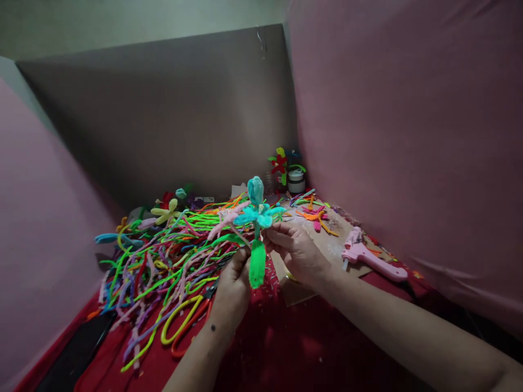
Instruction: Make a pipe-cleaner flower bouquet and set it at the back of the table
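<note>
A: Biggest first?
B: Smooth grey panel (pixel 183 120) behind far edge, pink sheet (pixel 408 136) lightly creased along R edge. Then worktop (pixel 278 354), draped in deep red cloth.
A: On top?
B: Huge tangle of fuzzy pipe cleaners (pixel 171 256), approx. L half out to far edge: thin, bendy, neon green, pink, purple, etc. Flat tan cardboard (pixel 300 295) toward R edge. Flat black slab (pixel 71 354) at near L corner.
A: Hands?
B: R hand (pixel 294 250) pinching stem just under petals, fingers curled. L hand (pixel 235 280) pinching lower down, tips partly hidden by leaf.
A: And btwn. them?
B: Turquoise flower (pixel 256 215), upright, held above mid worktop. Plush rounded petals, long flat green leaf (pixel 257 267) hanging in front.
A: Smaller bits?
B: Pink plastic glue gun (pixel 370 259) on cardboard, nr R edge. Scissors (pixel 209 292) w/ yellow & red-orange loop handles, by tangle's near side. Fuzzy orange-pink piece (pixel 316 219), spidery, farther back on cardboard. Last, squat white jar (pixel 296 182), far R corner.
</note>
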`<state>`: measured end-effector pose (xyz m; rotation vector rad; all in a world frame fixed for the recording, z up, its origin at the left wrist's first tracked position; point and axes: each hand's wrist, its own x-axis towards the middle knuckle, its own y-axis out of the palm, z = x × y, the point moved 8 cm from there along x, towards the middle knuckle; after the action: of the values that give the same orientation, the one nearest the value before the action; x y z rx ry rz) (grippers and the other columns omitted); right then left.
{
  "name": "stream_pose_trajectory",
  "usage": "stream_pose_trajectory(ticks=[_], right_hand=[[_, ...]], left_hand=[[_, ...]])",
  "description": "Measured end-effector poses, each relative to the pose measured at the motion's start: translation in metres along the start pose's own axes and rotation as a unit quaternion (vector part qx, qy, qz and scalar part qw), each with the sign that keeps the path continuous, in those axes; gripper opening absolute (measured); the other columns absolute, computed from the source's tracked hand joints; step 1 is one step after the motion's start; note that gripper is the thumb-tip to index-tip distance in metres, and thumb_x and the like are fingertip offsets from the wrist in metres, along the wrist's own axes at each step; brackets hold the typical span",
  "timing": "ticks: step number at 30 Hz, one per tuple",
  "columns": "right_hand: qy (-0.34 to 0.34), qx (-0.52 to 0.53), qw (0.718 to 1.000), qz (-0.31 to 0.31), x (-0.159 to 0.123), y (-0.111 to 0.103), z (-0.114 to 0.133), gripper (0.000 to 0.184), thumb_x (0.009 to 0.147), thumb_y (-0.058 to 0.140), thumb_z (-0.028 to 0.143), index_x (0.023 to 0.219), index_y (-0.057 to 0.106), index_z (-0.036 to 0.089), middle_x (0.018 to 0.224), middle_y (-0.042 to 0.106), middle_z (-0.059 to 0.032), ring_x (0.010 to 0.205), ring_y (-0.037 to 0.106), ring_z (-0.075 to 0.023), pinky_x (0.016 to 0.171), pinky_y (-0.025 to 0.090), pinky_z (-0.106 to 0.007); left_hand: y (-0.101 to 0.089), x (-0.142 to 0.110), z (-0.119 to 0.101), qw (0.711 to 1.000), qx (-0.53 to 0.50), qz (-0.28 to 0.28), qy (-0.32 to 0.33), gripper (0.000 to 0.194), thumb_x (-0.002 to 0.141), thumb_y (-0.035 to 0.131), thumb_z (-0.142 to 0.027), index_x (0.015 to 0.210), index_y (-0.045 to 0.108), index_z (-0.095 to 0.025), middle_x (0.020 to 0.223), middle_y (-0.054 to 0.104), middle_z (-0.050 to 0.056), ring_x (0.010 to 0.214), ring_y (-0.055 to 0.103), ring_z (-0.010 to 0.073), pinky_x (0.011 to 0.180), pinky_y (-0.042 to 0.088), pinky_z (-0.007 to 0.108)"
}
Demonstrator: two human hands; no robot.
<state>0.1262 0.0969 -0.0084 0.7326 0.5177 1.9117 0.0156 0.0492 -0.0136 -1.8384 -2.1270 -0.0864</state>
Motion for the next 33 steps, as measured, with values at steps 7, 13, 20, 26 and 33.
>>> stream_pose_trajectory(ticks=[7, 13, 20, 26, 33], right_hand=[[-0.050, -0.078, 0.995, 0.045, -0.002, 0.016, 0.013, 0.020, 0.065, 0.072, 0.032, 0.079, 0.067, 0.020, 0.071, 0.062, -0.0006, 0.066, 0.053, -0.0141, 0.062, 0.042, -0.028], [-0.069, -0.107, 0.991, 0.027, -0.007, 0.016, 0.015, 0.024, 0.067, 0.071, 0.034, 0.086, 0.065, 0.021, 0.073, 0.063, -0.0010, 0.069, 0.055, -0.0156, 0.065, 0.044, -0.030], [-0.083, -0.141, 0.986, 0.019, -0.012, 0.022, 0.020, 0.014, 0.071, 0.068, 0.032, 0.078, 0.064, 0.021, 0.070, 0.061, -0.0008, 0.069, 0.054, -0.0159, 0.063, 0.042, -0.029], [-0.105, -0.102, 0.988, 0.046, -0.011, 0.025, 0.015, 0.008, 0.071, 0.068, 0.026, 0.068, 0.061, 0.022, 0.066, 0.056, 0.0002, 0.065, 0.049, -0.0137, 0.065, 0.040, -0.030], [-0.066, -0.052, 0.996, 0.027, -0.010, 0.022, -0.001, 0.013, 0.065, 0.072, 0.023, 0.064, 0.060, 0.020, 0.067, 0.054, 0.0018, 0.066, 0.048, -0.0122, 0.071, 0.039, -0.030]], left_hand=[[0.000, 0.001, -0.006, 0.991, 0.120, -0.009, 0.065, 0.017, 0.079, 0.053, -0.027, 0.063, 0.053, -0.020, 0.057, 0.051, -0.002, 0.055, 0.044, 0.0129, 0.055, 0.033, 0.024], [-0.004, 0.000, -0.005, 0.995, 0.083, -0.038, 0.033, 0.027, 0.076, 0.057, -0.035, 0.053, 0.055, -0.020, 0.053, 0.051, -0.001, 0.053, 0.044, 0.0135, 0.054, 0.032, 0.025], [0.004, -0.006, 0.005, 0.988, -0.131, -0.048, -0.061, 0.030, 0.069, 0.067, -0.042, 0.060, 0.053, -0.017, 0.053, 0.044, -0.005, 0.047, 0.034, 0.0071, 0.045, 0.029, 0.020], [0.008, -0.008, 0.017, 0.941, -0.326, -0.035, -0.086, 0.028, 0.063, 0.075, -0.031, 0.063, 0.052, -0.015, 0.051, 0.039, -0.008, 0.043, 0.030, 0.0027, 0.041, 0.026, 0.015], [0.009, -0.011, 0.016, 0.906, -0.399, -0.027, -0.139, 0.032, 0.057, 0.079, -0.029, 0.060, 0.051, -0.013, 0.045, 0.034, -0.009, 0.039, 0.027, 0.0012, 0.036, 0.023, 0.013]])
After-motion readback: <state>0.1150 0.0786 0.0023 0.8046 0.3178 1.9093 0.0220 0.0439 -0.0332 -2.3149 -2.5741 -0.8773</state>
